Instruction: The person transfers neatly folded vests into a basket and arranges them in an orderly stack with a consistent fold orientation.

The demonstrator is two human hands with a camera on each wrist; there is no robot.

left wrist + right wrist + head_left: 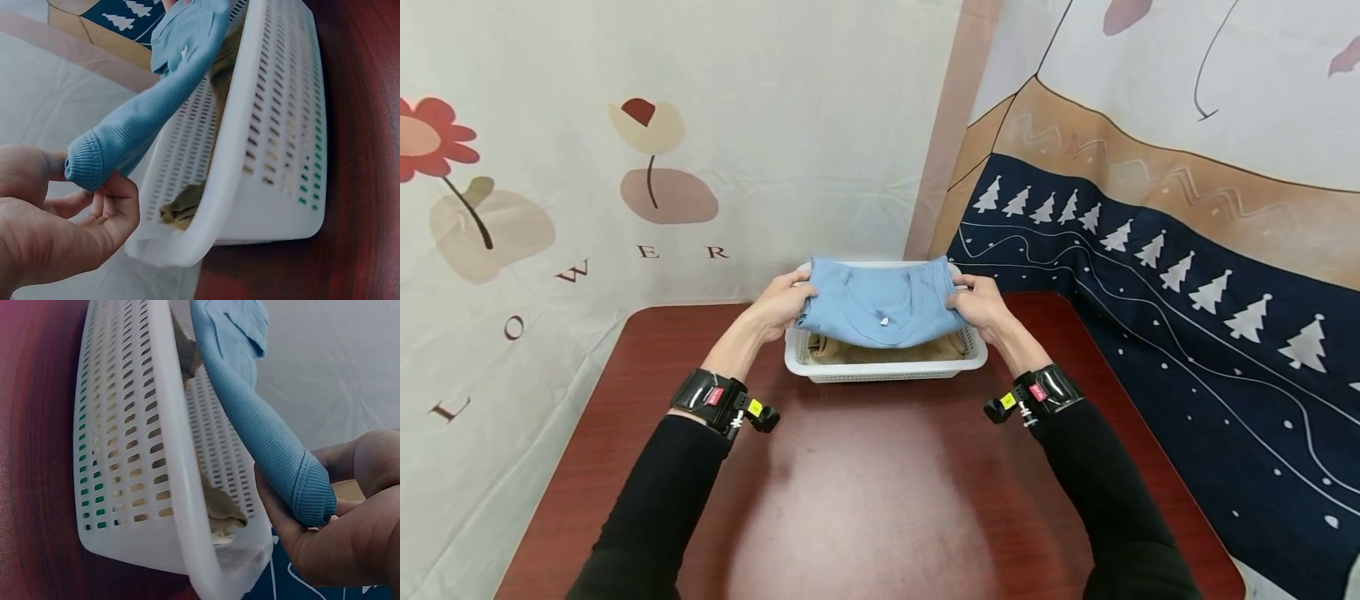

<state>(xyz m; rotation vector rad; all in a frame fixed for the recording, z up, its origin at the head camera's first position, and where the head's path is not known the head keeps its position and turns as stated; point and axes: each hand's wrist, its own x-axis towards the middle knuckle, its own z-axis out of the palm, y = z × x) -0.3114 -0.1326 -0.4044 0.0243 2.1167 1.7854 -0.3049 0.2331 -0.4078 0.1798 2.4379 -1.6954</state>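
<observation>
A folded light-blue ribbed shirt [880, 304] is held level over a white perforated basket [887, 372]. My left hand [781, 307] pinches its left end between thumb and fingers; my right hand [981, 308] grips the right end. In the left wrist view, the rolled ribbed edge of the shirt [119, 140] sits between the fingertips, above the basket rim. The right wrist view shows the shirt's other end [300, 481] lying across the fingers. Under it, a brown-tan folded cloth [880, 350] lies inside the basket, partly hidden by the shirt.
The basket stands near the far edge of a dark red wooden table [865, 483]. Behind the table hangs a pale printed curtain [790, 125]; a navy cloth with white trees [1150, 333] hangs along the right side.
</observation>
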